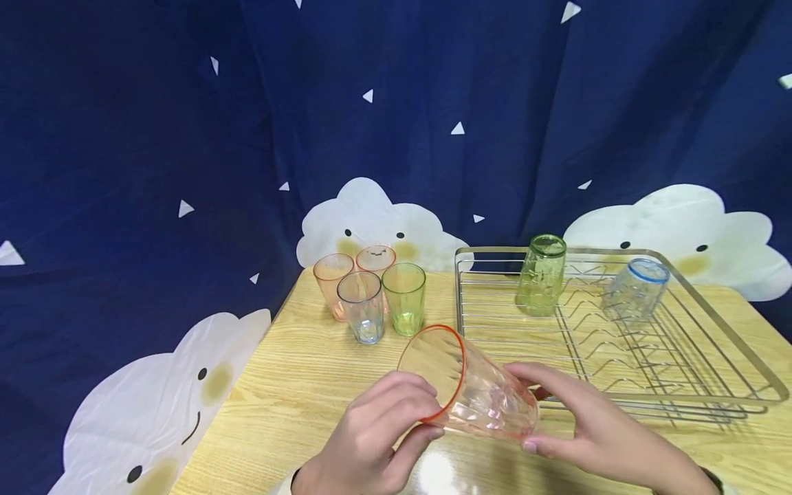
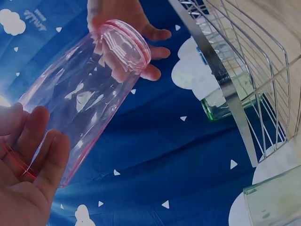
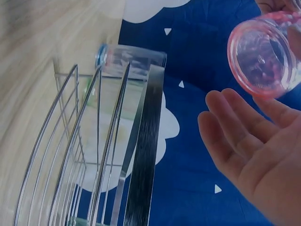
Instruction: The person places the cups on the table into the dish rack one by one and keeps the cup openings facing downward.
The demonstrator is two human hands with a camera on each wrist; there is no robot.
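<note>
Pink tumbler (image 1: 491, 399): I see it lying over sideways in the air above the table, held between both sets of fingers, mouth at the left ones, base at the right ones.
Left hand (image 1: 377, 436): I see its fingers and thumb pinching the red rim, closed narrow on it.
Right hand (image 1: 594, 433): I have its thumb and a finger set wide across the base, its other fingers loosely fanned beyond the plastic.
Standing cups: just beyond the left fingers I count four upright, close together: a blue cup (image 1: 361, 295), a green cup (image 1: 408, 292) and two pinkish cups (image 1: 328, 271).
Wire rack (image 3: 145, 155): beyond the right fingers and off to their right; on it I see a green glass (image 1: 541, 282) and, farther right, a tilted blue-rimmed glass (image 1: 634, 295).
Table (image 1: 266, 412): pale wood, below all the fingers.
Backdrop (image 1: 402, 69): farthest from the fingers, navy cloth with white triangles and smiling clouds.
</note>
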